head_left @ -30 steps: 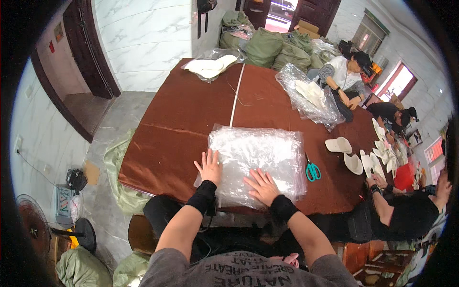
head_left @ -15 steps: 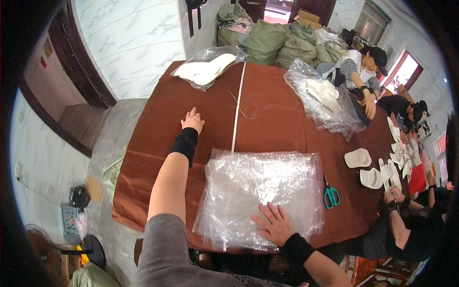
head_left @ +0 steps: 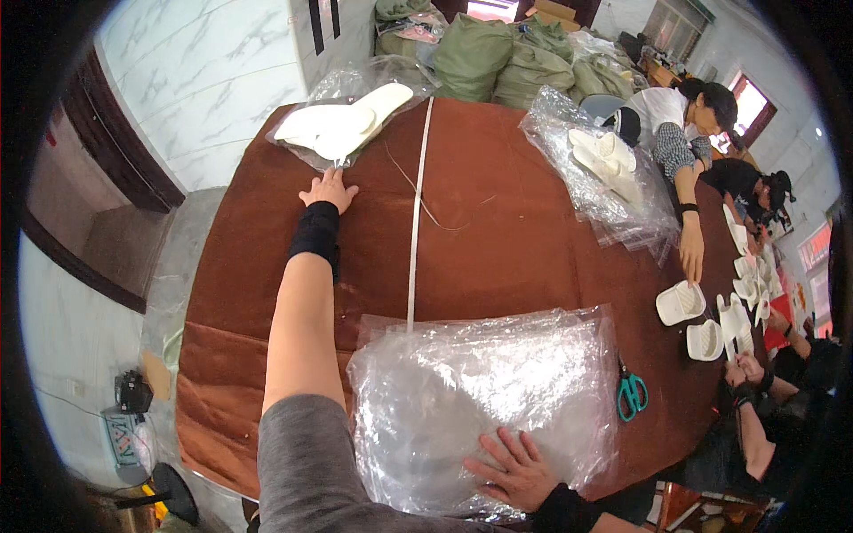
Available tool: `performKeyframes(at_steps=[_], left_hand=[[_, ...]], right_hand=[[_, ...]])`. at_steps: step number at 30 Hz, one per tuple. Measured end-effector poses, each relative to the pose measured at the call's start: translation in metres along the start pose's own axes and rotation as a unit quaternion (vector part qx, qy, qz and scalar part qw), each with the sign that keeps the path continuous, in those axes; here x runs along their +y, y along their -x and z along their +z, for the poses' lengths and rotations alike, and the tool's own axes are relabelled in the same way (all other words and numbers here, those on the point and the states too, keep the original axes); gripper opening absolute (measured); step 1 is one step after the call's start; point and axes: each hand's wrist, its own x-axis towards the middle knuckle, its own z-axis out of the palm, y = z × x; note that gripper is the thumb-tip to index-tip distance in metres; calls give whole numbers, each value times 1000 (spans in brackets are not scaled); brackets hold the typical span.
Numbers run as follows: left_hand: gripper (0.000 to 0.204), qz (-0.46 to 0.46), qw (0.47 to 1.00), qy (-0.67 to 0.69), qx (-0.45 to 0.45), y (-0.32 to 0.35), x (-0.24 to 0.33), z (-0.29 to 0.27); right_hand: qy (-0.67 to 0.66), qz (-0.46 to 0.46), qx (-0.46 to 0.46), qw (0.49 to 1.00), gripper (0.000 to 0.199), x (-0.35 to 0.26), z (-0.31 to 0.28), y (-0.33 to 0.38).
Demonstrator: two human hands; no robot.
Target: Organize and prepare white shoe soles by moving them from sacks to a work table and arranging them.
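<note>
A stack of clear, crinkled plastic bags (head_left: 484, 400) lies glossy and rumpled on the near edge of the table (head_left: 524, 240), which is draped in a matte rust-brown cloth. The right hand (head_left: 511, 466) rests flat on the stack, fingers spread, pressing rather than gripping. The left hand (head_left: 327, 189) — black wrist band behind it — lies open on the cloth, fingertips just short of a clear bag of flat white insoles (head_left: 342, 129) at the far edge; it holds nothing. A thin white strip (head_left: 415, 222) runs straight down the cloth to the stack. Green-handled scissors (head_left: 630, 395) lie just right of the bags. Half a second ago the left hand sat nearer mid-table — it has reached farther toward the insoles, the right staying planted
</note>
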Motion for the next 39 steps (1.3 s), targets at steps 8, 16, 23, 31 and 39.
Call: performKeyframes(at_steps=[8,16,23,31,39], left_hand=[[29,165,946,48,276,127,-58,0],[14,85,770,568,278,177,-112,-141],[11,155,596,774,148,250,-17,-235],[19,251,583,767,94,360,88,-352],[34,143,745,651,25,331,5,-227]], right_hand=[[-15,-8,59,998,57,5,4,10],[-13,-56,117,991,53,-3,8,18],[20,-63,153,986,54,1,18,23],[25,-61,169,983,54,6,22,30],[38,-94,155,983,53,-4,20,19]])
